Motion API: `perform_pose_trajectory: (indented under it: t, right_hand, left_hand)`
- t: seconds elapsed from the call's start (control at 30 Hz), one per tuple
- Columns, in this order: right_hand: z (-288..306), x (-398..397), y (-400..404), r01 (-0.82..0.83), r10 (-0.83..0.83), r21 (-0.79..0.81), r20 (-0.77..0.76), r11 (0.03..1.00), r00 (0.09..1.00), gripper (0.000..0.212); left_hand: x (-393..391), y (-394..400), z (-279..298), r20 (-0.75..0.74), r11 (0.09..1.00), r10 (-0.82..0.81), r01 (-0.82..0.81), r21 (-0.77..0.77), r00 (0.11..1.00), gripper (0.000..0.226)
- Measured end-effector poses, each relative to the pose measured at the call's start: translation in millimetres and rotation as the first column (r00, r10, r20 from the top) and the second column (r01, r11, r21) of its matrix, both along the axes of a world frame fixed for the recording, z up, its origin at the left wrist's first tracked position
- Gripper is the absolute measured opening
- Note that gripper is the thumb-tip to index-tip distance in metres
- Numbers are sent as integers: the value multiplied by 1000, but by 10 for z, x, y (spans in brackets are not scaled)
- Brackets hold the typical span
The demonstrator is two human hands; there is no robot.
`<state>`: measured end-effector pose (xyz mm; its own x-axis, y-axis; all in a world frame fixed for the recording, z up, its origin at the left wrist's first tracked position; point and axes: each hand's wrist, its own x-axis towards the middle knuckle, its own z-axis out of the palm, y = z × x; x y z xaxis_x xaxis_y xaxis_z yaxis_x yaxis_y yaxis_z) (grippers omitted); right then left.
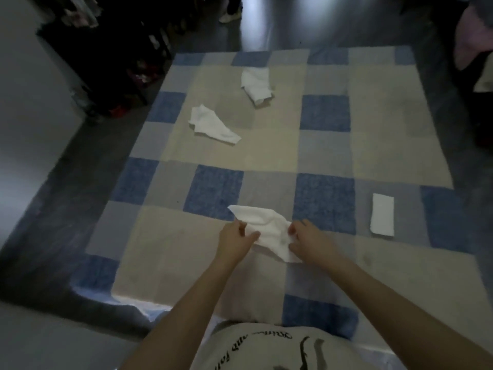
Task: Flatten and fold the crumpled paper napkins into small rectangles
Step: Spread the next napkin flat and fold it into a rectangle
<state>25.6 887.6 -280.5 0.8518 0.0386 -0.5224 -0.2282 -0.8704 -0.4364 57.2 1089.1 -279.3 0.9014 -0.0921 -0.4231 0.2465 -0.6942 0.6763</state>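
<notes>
A crumpled white napkin (269, 231) lies on the checked cloth (266, 156) just in front of me. My left hand (234, 240) pinches its left edge and my right hand (309, 241) pinches its right edge. Two more crumpled napkins lie farther away: one (212, 124) at the left middle, another (256, 85) near the far edge. A napkin folded into a small rectangle (382, 218) rests flat to the right.
The blue, grey and beige checked cloth covers a table whose near edge is at my waist. Dark floor surrounds it. A dark rack with clutter (112, 62) stands at the far left, and pink fabric (472, 41) at the far right.
</notes>
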Motion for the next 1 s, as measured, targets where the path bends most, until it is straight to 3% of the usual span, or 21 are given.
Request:
perform_pose_trajectory:
  t: [0.1, 0.2, 0.27, 0.37, 0.47, 0.53, 0.67, 0.8, 0.87, 0.9, 1.0]
  right_hand:
    - [-18, -4, 18, 23, -23, -9, -3, 1000, 1000, 37]
    - [38, -15, -5, -16, 16, -15, -49, 1000, 999, 46]
    - [120, -18, -35, -5, 5, -14, -46, 1000, 999, 50]
    - [275, -41, -79, 82, -92, 74, 148, 994, 985, 70]
    - [389, -42, -99, -84, 64, 44, 341, 996, 938, 95]
    - [440, -20, -103, -176, 162, -1, 392, 984, 905, 84]
    - [555, 16, -185, -288, 273, -41, 464, 957, 843, 30]
    - [710, 43, -355, -279, 255, 22, 340, 960, 905, 28]
    - [789, 64, -411, -215, 183, 95, 272, 972, 945, 16]
    - [806, 83, -443, -189, 153, 110, 273, 976, 950, 10]
    - [844, 147, -549, -86, 29, 142, 365, 986, 930, 21]
  left_hand:
    - [124, -90, -37, 27, 998, 25, -23, -57, 999, 38]
    - [208, -212, 54, 3, 983, -14, 15, -181, 1000, 15]
    - [241, -272, 150, 8, 971, -100, 99, -217, 995, 17]
    - [260, -342, 373, -29, 935, -294, 281, -216, 955, 28]
    - [292, -378, 605, -171, 878, -434, 372, -302, 884, 25]
    - [327, -355, 714, -181, 803, -571, 497, -329, 801, 22]
    - [414, -252, 911, -175, 688, -726, 709, -157, 665, 15]
    - [572, -117, 1010, -157, 646, -744, 760, 78, 649, 8]
    - [690, -94, 1029, -141, 626, -745, 757, 187, 652, 12]
    - [767, -93, 1023, -118, 641, -730, 734, 227, 674, 16]
    - [963, -118, 1006, 67, 681, -705, 648, 341, 706, 20]
